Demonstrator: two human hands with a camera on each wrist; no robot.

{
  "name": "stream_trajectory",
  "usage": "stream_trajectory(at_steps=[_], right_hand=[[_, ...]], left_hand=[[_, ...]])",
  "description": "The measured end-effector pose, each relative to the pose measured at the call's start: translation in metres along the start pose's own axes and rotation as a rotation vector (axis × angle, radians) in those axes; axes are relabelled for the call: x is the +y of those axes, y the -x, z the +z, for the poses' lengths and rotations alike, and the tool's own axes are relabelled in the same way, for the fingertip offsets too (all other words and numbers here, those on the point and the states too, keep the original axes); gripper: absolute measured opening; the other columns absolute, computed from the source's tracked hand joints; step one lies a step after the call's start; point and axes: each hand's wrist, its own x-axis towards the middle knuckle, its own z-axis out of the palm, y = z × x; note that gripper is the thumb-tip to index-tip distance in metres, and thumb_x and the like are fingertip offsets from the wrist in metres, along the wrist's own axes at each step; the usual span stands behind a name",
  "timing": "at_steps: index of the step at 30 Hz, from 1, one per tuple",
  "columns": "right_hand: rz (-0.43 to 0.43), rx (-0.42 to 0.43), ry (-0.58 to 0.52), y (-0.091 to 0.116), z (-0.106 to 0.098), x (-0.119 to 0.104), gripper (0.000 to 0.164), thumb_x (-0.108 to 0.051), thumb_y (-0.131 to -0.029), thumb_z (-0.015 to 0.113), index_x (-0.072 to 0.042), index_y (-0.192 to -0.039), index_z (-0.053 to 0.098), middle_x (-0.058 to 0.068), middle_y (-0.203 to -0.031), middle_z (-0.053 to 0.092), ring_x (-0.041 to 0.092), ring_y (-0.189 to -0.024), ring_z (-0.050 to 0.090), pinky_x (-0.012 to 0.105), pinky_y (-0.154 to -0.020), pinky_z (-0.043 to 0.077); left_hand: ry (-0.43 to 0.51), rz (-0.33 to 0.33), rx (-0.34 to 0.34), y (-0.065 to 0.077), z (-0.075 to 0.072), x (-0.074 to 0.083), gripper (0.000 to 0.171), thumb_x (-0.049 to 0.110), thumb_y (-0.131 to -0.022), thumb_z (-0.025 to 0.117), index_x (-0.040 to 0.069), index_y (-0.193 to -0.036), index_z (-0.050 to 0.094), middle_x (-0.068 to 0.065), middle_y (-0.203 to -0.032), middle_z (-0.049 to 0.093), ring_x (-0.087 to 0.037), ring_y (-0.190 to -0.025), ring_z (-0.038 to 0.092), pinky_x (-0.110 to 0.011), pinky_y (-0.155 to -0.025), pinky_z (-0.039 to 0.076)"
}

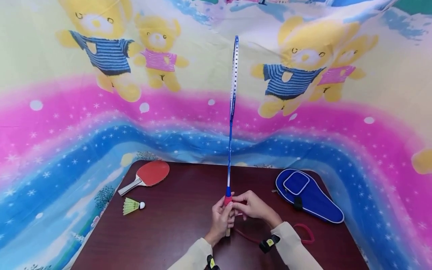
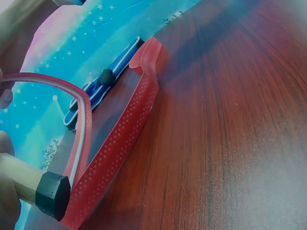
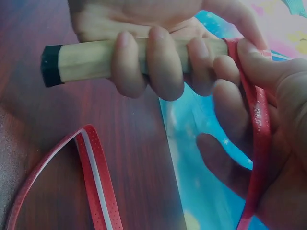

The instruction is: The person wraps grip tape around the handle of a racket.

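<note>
A blue and white badminton racket (image 1: 230, 153) stands upright over the table, its head edge-on to the head view. My left hand (image 1: 220, 220) grips its bare wooden handle (image 3: 86, 61), which ends in a black butt cap (image 3: 51, 66). Red perforated grip tape (image 3: 259, 120) is wrapped round the top of the handle, just below the blue cone. There my right hand (image 1: 254, 205) pinches the tape between thumb and fingers. The loose length of tape (image 2: 122, 129), with a pale stripe along its back, trails down to the table on the right.
On the left of the dark wooden table (image 1: 182, 187) lie a red table tennis bat (image 1: 153, 173) and a yellow shuttlecock (image 1: 132, 206). A blue zipped bat case (image 1: 312, 198) lies at the right. Behind hangs a bear-patterned cloth (image 1: 202, 75).
</note>
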Motion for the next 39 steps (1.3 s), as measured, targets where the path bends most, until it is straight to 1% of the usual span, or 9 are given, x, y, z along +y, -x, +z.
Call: stream_trajectory(at_steps=[7, 11, 15, 19, 21, 23, 27, 32, 39], right_hand=[[0.006, -0.044, -0.140, 0.004, 0.001, 0.003, 0.016, -0.010, -0.101, 0.065, -0.001, -0.109, 0.075, 0.022, -0.065, 0.064, 0.036, -0.045, 0.056, 0.036, -0.043, 0.055], [-0.025, -0.010, -0.122, 0.005, 0.002, 0.005, 0.016, -0.009, -0.101, 0.064, -0.001, -0.110, 0.076, 0.019, -0.065, 0.065, 0.040, -0.047, 0.055, 0.031, -0.045, 0.055], [-0.054, 0.068, -0.104, 0.006, 0.002, 0.006, 0.015, -0.006, -0.101, 0.064, -0.001, -0.108, 0.077, 0.015, -0.064, 0.065, 0.028, -0.046, 0.056, 0.026, -0.043, 0.052], [-0.074, 0.159, -0.040, 0.006, 0.005, 0.007, 0.014, -0.003, -0.097, 0.068, -0.002, -0.108, 0.078, 0.013, -0.065, 0.068, 0.010, -0.049, 0.055, 0.021, -0.042, 0.047], [-0.085, 0.201, 0.025, 0.005, 0.007, 0.006, 0.013, -0.004, -0.095, 0.071, -0.004, -0.105, 0.078, 0.011, -0.067, 0.071, 0.003, -0.053, 0.055, 0.018, -0.044, 0.046], [-0.088, 0.234, 0.096, 0.003, 0.008, 0.006, 0.011, -0.006, -0.093, 0.074, -0.006, -0.103, 0.079, 0.009, -0.070, 0.074, 0.000, -0.058, 0.055, 0.017, -0.048, 0.046], [-0.061, 0.251, 0.166, 0.003, 0.012, 0.004, 0.008, -0.007, -0.092, 0.076, -0.006, -0.099, 0.080, 0.009, -0.070, 0.074, -0.003, -0.059, 0.053, 0.018, -0.049, 0.047], [-0.034, 0.251, 0.140, 0.003, 0.013, 0.003, 0.008, -0.002, -0.091, 0.075, -0.001, -0.097, 0.080, 0.016, -0.070, 0.073, 0.000, -0.053, 0.051, 0.019, -0.044, 0.045], [-0.056, 0.202, 0.039, 0.005, 0.010, 0.007, 0.011, -0.002, -0.093, 0.073, 0.000, -0.101, 0.080, 0.015, -0.069, 0.073, 0.022, -0.042, 0.057, 0.020, -0.041, 0.050]], left_hand=[[0.055, -0.069, -0.103, 0.000, -0.002, 0.005, 0.032, 0.020, -0.109, 0.042, 0.016, -0.138, 0.055, 0.005, -0.074, 0.059, -0.001, -0.044, 0.031, -0.020, -0.035, 0.024], [0.072, -0.082, -0.121, -0.002, -0.002, 0.006, 0.032, 0.020, -0.109, 0.040, 0.016, -0.137, 0.055, 0.005, -0.075, 0.058, -0.002, -0.044, 0.030, -0.021, -0.034, 0.022], [0.002, -0.041, -0.087, -0.004, 0.000, 0.004, 0.036, 0.019, -0.112, 0.040, 0.006, -0.144, 0.046, -0.004, -0.077, 0.056, -0.004, -0.046, 0.038, -0.020, -0.036, 0.031], [-0.105, -0.001, 0.010, -0.005, 0.001, 0.000, 0.039, 0.016, -0.112, 0.042, -0.001, -0.146, 0.034, -0.025, -0.081, 0.057, -0.009, -0.055, 0.052, -0.023, -0.046, 0.047], [-0.131, -0.004, 0.066, -0.005, 0.001, -0.002, 0.038, 0.016, -0.111, 0.044, -0.001, -0.144, 0.034, -0.033, -0.086, 0.057, -0.009, -0.060, 0.057, -0.025, -0.051, 0.053], [-0.126, -0.018, 0.106, -0.004, 0.002, -0.003, 0.038, 0.017, -0.111, 0.045, -0.001, -0.144, 0.038, -0.036, -0.088, 0.058, -0.010, -0.062, 0.059, -0.027, -0.054, 0.056], [-0.116, -0.040, 0.136, -0.002, 0.003, -0.005, 0.039, 0.021, -0.112, 0.043, 0.001, -0.145, 0.048, -0.020, -0.083, 0.061, -0.008, -0.060, 0.054, -0.024, -0.052, 0.050], [-0.074, -0.041, 0.123, 0.000, 0.004, -0.004, 0.037, 0.027, -0.113, 0.040, 0.008, -0.141, 0.054, -0.002, -0.078, 0.058, -0.006, -0.055, 0.045, -0.020, -0.048, 0.038], [0.003, -0.039, 0.077, -0.002, 0.003, -0.002, 0.036, 0.019, -0.110, 0.048, -0.011, -0.130, 0.050, 0.001, -0.076, 0.055, -0.004, -0.050, 0.041, -0.015, -0.042, 0.034]])
